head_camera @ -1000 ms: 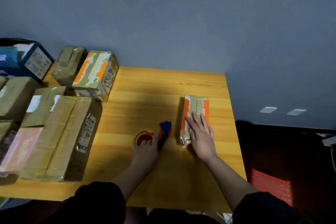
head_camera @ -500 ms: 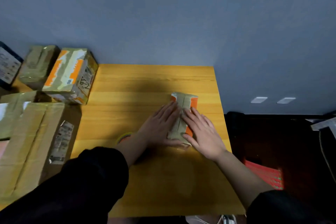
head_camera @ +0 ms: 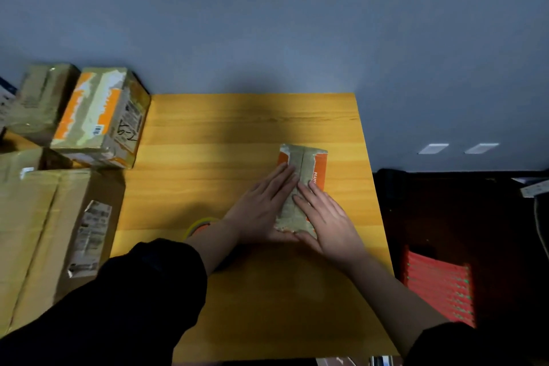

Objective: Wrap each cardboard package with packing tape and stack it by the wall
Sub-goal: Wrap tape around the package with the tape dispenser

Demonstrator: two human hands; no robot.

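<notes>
Both hands lie flat on one small package: the left hand [head_camera: 261,211] rests with straight fingers over its left flank and top, and the right hand [head_camera: 325,218] mirrors it on the right side, fingers extended and pressing down, neither one curled round anything. Their fingertips nearly meet along the middle seam, and the thumbs close in at the near end. Under them the orange-and-tan package [head_camera: 303,169] sits right of centre on the wooden table [head_camera: 237,134], its long axis running away from the person toward the wall [head_camera: 267,24], the far end uncovered. Judging by this, the hands are smoothing tape down along that axis, so the next stroke would run lengthwise, outward from the palms. Just behind the left wrist, partly hidden, a tape roll [head_camera: 202,224] lies on the table, nearer the left hand. Other wrapped boxes [head_camera: 98,116] stand well apart at the left, close to the wall.
</notes>
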